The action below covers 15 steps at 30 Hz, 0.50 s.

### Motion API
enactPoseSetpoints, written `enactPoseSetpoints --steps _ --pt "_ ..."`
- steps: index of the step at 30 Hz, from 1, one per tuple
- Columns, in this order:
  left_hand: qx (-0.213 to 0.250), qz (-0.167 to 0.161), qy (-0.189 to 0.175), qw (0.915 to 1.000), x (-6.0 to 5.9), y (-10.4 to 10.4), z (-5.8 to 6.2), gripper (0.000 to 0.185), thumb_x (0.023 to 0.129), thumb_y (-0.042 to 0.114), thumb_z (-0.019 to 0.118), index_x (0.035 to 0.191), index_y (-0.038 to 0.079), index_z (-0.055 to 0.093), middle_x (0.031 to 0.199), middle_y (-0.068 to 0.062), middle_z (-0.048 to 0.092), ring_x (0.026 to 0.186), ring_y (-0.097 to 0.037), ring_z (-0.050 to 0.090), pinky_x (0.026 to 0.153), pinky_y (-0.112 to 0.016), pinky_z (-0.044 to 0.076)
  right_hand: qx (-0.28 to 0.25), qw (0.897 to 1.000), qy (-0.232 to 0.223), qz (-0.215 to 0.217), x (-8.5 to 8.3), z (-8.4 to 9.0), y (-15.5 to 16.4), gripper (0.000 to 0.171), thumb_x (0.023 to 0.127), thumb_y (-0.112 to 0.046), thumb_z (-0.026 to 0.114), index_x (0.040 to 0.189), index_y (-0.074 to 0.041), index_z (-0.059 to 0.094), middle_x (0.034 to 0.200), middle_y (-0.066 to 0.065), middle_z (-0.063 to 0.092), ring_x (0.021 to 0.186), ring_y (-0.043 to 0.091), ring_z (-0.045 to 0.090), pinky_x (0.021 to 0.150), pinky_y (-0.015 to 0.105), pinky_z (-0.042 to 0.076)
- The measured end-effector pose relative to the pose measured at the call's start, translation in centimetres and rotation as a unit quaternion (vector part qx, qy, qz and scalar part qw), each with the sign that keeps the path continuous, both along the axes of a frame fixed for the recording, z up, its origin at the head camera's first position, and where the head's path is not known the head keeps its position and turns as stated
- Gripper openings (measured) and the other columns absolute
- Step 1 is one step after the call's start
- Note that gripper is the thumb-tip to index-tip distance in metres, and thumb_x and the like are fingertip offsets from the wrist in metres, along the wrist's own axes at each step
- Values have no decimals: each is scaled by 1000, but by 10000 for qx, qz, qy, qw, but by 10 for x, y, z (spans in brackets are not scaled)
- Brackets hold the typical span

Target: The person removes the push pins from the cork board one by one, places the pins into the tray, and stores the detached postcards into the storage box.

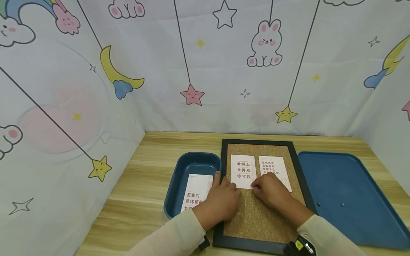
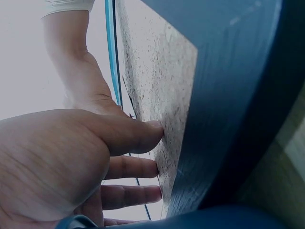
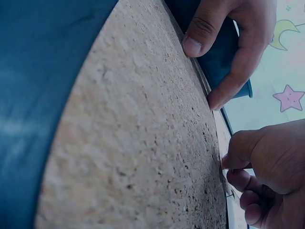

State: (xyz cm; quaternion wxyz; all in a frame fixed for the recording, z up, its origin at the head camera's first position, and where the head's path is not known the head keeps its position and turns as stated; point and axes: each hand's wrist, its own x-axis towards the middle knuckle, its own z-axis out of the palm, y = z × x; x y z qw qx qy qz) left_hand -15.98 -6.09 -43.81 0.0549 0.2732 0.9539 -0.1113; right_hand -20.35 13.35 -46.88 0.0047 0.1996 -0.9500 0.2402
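Note:
A white card with red writing (image 1: 243, 167) lies on the cork board (image 1: 253, 220), which has a black frame. My right hand (image 1: 272, 190) is at this card's lower right corner, thumb and forefinger pinched together against the cork. Whatever small thing they pinch is hidden by the fingertips. My left hand (image 1: 222, 199) rests across the board's left edge, its fingers fairly straight and touching near the card's lower left corner. A second white card (image 1: 272, 164) lies to the right, partly behind my right hand. In the left wrist view the left thumb (image 2: 138, 136) touches the cork.
Left of the board stands a deep blue tray (image 1: 173, 192) holding another printed card (image 1: 196, 190). A flat blue tray (image 1: 358, 185) lies on the right with two small silvery bits, one of them a tiny piece (image 1: 342, 204). Patterned cloth (image 1: 224, 117) hangs behind the wooden table (image 1: 134, 199).

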Motion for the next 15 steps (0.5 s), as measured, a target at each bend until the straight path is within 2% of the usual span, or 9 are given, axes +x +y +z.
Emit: enactPoseSetpoints --steps 10,13,15 --pt "-16 12 -32 10000 2 1 4 40 92 43 72 125 20 71 123 1 66 133 -31 48 117 -64 16 40 9998 199 -6 2 5 2 8 82 -2 75 85 -8 81 81 -1 73 70 9 61 66 36 54" --pt "-29 27 -41 10000 3 1 6 40 92 43 72 125 20 71 122 0 67 132 -31 49 117 -64 17 74 9994 307 -128 4 6 3 8 83 -4 76 89 -7 80 81 -2 72 78 16 64 73 41 54" --pt "-41 39 -50 10000 3 2 7 40 92 43 72 125 20 71 122 0 67 132 -31 49 117 -64 16 77 9992 307 -235 5 6 4 14 83 -6 76 97 -4 79 79 -4 69 81 19 62 73 42 53"
